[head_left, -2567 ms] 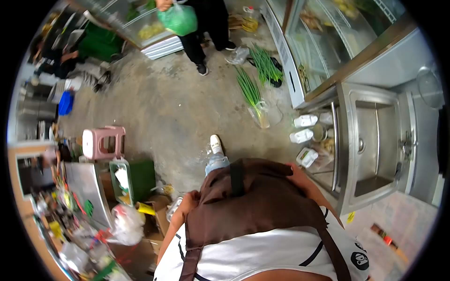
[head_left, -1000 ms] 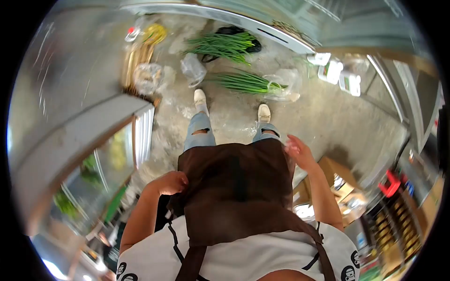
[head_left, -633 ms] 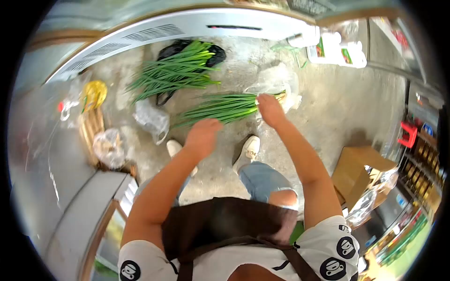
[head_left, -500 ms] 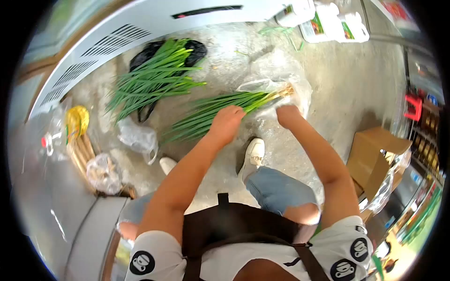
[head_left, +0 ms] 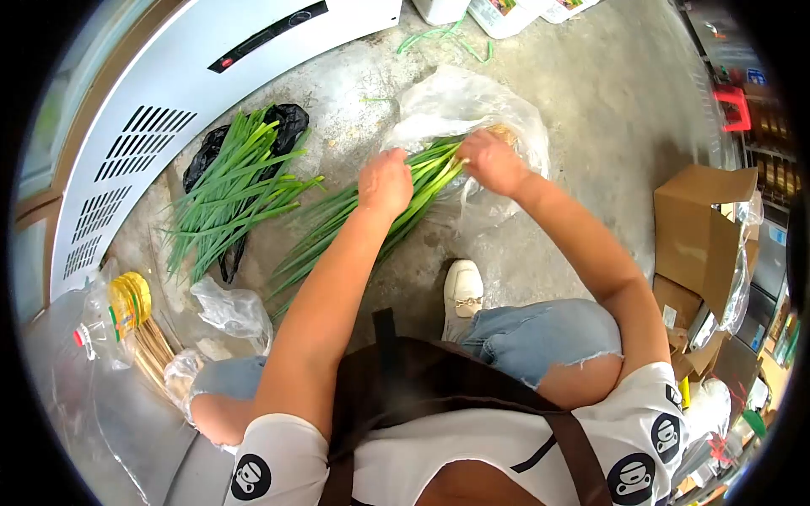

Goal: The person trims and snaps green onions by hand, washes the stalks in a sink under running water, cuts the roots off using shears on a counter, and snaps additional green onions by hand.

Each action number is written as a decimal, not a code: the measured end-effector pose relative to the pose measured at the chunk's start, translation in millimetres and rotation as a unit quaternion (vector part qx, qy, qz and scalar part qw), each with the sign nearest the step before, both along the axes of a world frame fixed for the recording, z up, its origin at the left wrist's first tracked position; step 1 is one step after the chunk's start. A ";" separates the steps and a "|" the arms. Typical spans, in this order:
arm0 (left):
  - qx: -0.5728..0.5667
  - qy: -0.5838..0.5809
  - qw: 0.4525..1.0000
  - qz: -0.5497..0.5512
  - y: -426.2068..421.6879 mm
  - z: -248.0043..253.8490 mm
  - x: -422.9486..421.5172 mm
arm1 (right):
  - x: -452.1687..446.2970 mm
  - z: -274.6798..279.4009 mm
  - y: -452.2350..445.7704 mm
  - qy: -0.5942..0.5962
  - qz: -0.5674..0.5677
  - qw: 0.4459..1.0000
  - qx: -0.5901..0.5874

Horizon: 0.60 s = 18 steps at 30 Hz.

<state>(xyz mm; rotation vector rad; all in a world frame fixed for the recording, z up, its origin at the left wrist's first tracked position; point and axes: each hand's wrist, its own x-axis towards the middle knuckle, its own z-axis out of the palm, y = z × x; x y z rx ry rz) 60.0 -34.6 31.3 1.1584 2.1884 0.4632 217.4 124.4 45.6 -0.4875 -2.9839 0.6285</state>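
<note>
A bunch of scallions lies slantwise on the floor, green leaves toward the lower left and pale root end on a clear plastic bag. My right hand is closed on scallion stalks near the root end, partly covering the roots. My left hand is closed above the leaves, its fingertips beside the bag's edge; what they hold, if anything, is hidden. To the left, a second heap of cut green leaves rests on a black plastic bag.
A white vented appliance borders the left. White jugs stand at the far edge, with green string nearby. A crumpled clear bag and a yellow-wrapped bottle are lower left. An open cardboard box stands right.
My right hand has moved from beside the bag onto the scallion stalks. My left hand stays closed over the leaves. My body is lower, knees more bent, and the view has shifted.
</note>
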 end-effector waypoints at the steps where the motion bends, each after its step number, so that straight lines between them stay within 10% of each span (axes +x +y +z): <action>1: -0.005 0.001 1.000 0.002 -3.4 1.7 3.8 | 2.9 -7.5 -6.5 -0.013 0.080 0.995 0.061; 10: 0.136 -0.020 0.990 -0.042 -45.9 -20.3 41.3 | 7.7 -6.3 -20.7 0.015 0.119 0.992 -0.032; 18: 0.101 -0.375 0.921 0.036 -44.2 -13.4 14.7 | 8.1 20.7 -65.8 0.170 0.047 0.984 0.021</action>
